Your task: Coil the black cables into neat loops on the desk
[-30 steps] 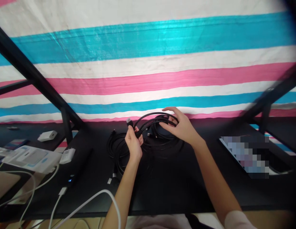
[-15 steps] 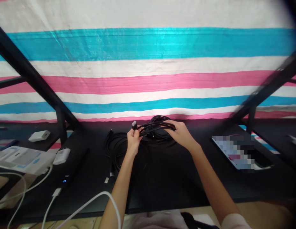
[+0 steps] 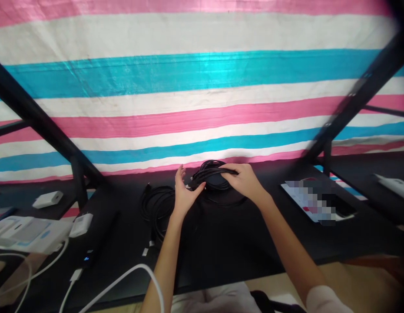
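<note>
My right hand (image 3: pixel 243 179) is closed on the right side of a coiled black cable (image 3: pixel 211 173), held above the black table. At the coil's left end, my left hand (image 3: pixel 185 193) has its thumb and fingers spread apart, with a connector close to them. Another black cable coil (image 3: pixel 159 206) lies on the table to the left, partly behind my left forearm. More black cable loops rest on the table beneath and behind the held coil.
The black table (image 3: pixel 228 248) bears a tablet-like device (image 3: pixel 299 200) at right. On the left are a white charger (image 3: pixel 81 224), a black device with a lit display (image 3: pixel 87 258), white cables and a white box (image 3: pixel 29 232). Black slanted bars flank a striped sheet.
My left hand has opened from its grip on the cable and connector. My right hand keeps hold of the coil, whose left end has dropped slightly. The view has shifted a little.
</note>
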Tool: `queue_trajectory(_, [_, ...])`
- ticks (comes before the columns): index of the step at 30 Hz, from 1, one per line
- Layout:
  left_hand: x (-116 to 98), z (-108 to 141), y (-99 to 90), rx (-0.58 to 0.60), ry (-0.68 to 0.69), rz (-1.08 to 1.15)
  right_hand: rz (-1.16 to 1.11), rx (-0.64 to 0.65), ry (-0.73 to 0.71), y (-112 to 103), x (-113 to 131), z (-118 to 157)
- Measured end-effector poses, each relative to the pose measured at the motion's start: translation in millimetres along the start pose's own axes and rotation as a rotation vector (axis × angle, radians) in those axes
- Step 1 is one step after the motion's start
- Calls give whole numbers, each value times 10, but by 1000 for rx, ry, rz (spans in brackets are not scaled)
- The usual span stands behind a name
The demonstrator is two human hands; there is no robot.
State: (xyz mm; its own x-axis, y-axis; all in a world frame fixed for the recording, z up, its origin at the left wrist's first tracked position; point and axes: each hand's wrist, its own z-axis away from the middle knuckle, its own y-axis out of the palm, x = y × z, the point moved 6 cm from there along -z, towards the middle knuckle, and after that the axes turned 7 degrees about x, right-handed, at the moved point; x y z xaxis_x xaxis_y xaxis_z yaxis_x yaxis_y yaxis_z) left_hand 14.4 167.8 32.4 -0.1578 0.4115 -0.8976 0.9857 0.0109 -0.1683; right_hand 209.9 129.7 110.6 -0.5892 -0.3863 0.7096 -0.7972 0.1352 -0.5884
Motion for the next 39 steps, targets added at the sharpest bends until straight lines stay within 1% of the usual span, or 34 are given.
queue_trajectory(2, [-166,17,-36,-7,123,-82,23,-30,14,54,-77,-9])
queue_trajectory(4, [-318,54,-50,-22,217,-156,2,-46,5,101,-113,-9])
queue_trajectory(7, [-427,103,-14,-12,272,-252,-14,-38,-39,154,-60,12])
queue_trajectory(11, [-349,106,55,83,229,-342,46,16,-89,227,69,61])
queue_trajectory(15, [-206,86,79,153,128,-515,122,60,-151,277,162,93])
queue_trajectory(18, [-134,84,103,184,57,-517,132,74,-171,281,191,83])
queue_trajectory(20, [-113,84,114,179,38,-503,112,72,-147,281,167,66])
queue_trajectory(25, [-74,82,87,136,-2,-451,65,39,-57,303,-20,68])
queue_trajectory(28, [-39,84,52,98,-20,-400,4,-11,-19,305,-166,121])
queue_trajectory(31, [18,83,17,45,-42,-341,-103,-106,39,275,-339,196])
queue_trajectory(33, [59,82,-8,-4,-61,-301,-200,-151,103,272,-477,248])
queue_trajectory(36, [98,91,-23,-66,-79,-249,-364,-148,177,330,-649,302])
queue_trajectory(39, [101,116,1,-97,-86,-201,-479,-143,185,393,-718,322])
